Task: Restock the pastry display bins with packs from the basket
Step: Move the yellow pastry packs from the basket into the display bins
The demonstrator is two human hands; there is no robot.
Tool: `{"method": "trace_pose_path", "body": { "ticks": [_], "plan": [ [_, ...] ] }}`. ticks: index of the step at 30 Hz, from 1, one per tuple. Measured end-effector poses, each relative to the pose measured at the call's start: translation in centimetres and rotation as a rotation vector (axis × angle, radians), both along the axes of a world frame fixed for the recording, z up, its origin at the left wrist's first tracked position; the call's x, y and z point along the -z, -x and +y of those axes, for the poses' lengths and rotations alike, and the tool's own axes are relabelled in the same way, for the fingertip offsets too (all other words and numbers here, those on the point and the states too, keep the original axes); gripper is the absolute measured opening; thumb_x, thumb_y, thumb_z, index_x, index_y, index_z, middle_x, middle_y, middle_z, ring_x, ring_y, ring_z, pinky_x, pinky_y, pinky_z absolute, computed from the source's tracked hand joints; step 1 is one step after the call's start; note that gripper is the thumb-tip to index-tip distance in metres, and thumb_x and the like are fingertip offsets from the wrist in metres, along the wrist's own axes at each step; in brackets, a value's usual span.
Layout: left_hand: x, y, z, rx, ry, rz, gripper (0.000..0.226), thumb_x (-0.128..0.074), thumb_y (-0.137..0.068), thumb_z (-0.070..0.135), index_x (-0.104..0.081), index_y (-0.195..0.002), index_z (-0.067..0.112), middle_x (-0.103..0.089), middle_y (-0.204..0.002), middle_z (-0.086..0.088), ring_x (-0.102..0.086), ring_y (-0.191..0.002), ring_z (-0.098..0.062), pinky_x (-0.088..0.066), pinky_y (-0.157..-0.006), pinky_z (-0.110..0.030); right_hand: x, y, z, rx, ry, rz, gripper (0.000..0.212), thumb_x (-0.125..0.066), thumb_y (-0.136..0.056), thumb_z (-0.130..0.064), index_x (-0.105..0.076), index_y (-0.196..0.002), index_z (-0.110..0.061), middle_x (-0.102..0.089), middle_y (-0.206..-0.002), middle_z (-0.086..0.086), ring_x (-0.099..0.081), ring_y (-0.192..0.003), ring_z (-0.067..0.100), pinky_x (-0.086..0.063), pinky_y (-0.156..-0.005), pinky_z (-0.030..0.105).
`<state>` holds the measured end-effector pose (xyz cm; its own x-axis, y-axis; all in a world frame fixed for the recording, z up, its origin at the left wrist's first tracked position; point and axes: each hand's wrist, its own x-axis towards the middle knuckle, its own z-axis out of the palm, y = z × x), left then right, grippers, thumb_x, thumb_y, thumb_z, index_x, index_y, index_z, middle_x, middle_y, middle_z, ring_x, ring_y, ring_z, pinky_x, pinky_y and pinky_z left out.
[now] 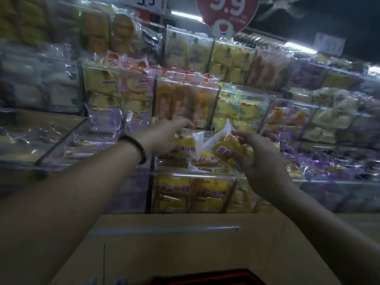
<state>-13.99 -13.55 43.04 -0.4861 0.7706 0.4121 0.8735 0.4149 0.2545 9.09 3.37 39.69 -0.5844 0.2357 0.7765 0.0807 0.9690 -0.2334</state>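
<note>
Packs, yellow, going into the middle bin [193, 175]. Nearest, basket [207, 277] rim low at the frame's edge. Farther in, right hand [261, 159] with grip pinching a tilted pack [228, 147] above the bin; left hand [166, 136] pressing a second pack [188, 146] down. Best to flatten, label forward, snug beside the left one, clear of the purple bin on the right.
</note>
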Motion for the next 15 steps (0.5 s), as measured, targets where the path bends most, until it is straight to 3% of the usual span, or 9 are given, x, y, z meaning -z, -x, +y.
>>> {"method": "trace_pose_path", "body": {
  "ticks": [3,6,11,15],
  "plan": [
    [3.7,2.7,0.7,-0.005,-0.010,-0.025,0.059,-0.067,-0.093,0.023,-0.053,-0.138,0.058,-0.057,-0.150,0.011,-0.048,-0.142,-0.024,-0.031,-0.120,-0.059,-0.2,1.6,0.2,0.064,-0.108,-0.101,0.050,-0.066,-0.099,-0.028,-0.050,-0.145,-0.040,-0.058,-0.133,-0.017,-0.044,-0.132,0.017,-0.037,-0.109,0.049],
    [4.7,3.5,0.5,-0.035,-0.035,-0.006,0.059,-0.064,-0.095,0.027,-0.051,-0.146,0.054,-0.049,-0.154,0.015,-0.034,-0.148,-0.020,-0.017,-0.121,-0.058,-0.2,3.5,0.8,0.136,-0.301,-0.178,0.053,-0.063,-0.099,-0.029,-0.047,-0.148,-0.040,-0.060,-0.138,-0.009,-0.043,-0.133,0.020,-0.034,-0.107,0.047],
    [4.7,3.2,0.4,-0.098,0.029,0.061,0.052,-0.053,-0.097,0.068,-0.046,-0.148,0.059,-0.040,-0.134,0.010,-0.030,-0.133,-0.021,-0.019,-0.106,-0.048,-0.4,6.9,1.5,0.201,-0.398,-0.194,0.053,-0.064,-0.100,-0.025,-0.048,-0.147,-0.044,-0.059,-0.136,-0.008,-0.042,-0.134,0.021,-0.034,-0.108,0.048],
    [4.6,3.0,0.9,-0.151,0.060,0.122,0.053,-0.048,-0.099,0.071,-0.041,-0.150,0.060,-0.038,-0.134,0.006,-0.030,-0.131,-0.023,-0.022,-0.108,-0.050,-0.1,8.9,1.2,0.169,-0.402,-0.286,0.060,-0.067,-0.096,-0.022,-0.049,-0.147,-0.046,-0.056,-0.142,-0.009,-0.043,-0.135,0.020,-0.038,-0.109,0.046]
  ]
}}
